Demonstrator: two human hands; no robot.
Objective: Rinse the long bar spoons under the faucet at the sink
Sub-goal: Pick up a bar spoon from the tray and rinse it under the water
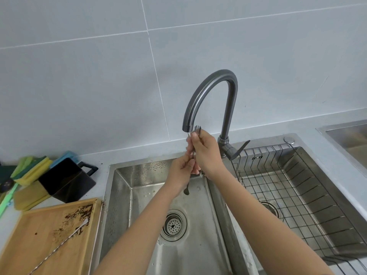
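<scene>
Right hand (206,153) closed in a grip on the upper shaft of a long bar spoon (191,155); the forked end (198,128) shows just above the fingers, touching or just beside the faucet (200,100) spout mouth. Left hand (181,171) closed in a grip on the same spoon lower down, fingers pinching the shaft. Whether more than one spoon is in the hands cannot be told.

Long axis near upright, slightly tilted; fork end up and far, dark bowl end (186,191) hanging down and near, below the left hand, over the left sink basin (139,195). Water stream hard to make out.

Both hands sit just left of the divider between basins. Drain strainer (173,225) lies below and nearer. Open room in the left basin on all sides of the spoon tip. Faucet lever (239,149) just right of the right hand.

Right basin holds a wire rack (297,185). On the counter to the left, a wooden board (39,245) with brown residue touches the sink's edge; a second bar spoon (59,249) lies on it diagonally, far end toward the sink. Farther back: a black cup (65,179) and stacked sponges (31,167).
</scene>
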